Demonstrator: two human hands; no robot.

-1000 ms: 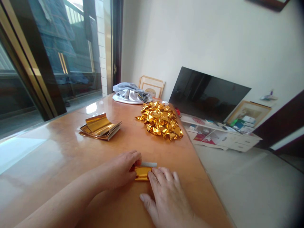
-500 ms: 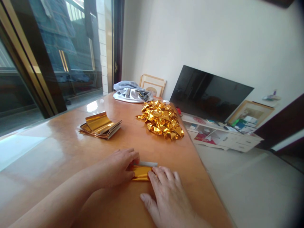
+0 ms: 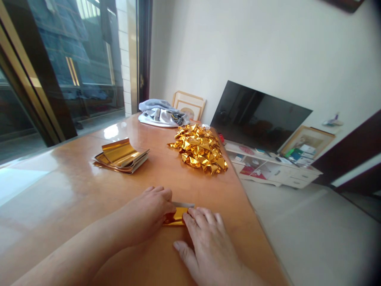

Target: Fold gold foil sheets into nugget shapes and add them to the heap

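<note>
A sheet of gold foil paper (image 3: 178,216), folded into a narrow strip, lies on the table close to me. Its far edge stands up a little and shows a pale underside. My left hand (image 3: 156,206) is closed on the strip's left end, with the fingers curled and the thumb partly hidden. Across the right end rest the fingertips of my right hand (image 3: 208,234), laid flat with the thumb spread away on the table side. Beyond the hands sits a stack of gold paper sheets (image 3: 122,157), its top sheet curling up. To the right of it is a heap of folded gold paper pieces (image 3: 201,149).
The glossy wooden table (image 3: 74,190) has its right edge near my right hand. A grey-blue cloth bundle (image 3: 159,113) lies at the far end. Past the table stand a television (image 3: 258,117) and a white cabinet (image 3: 282,174). A glass sliding door is at left.
My left hand has shifted, its fingers curling further over the strip's left end, so less gold shows. My right hand stays on the right end. The view has turned slightly.
</note>
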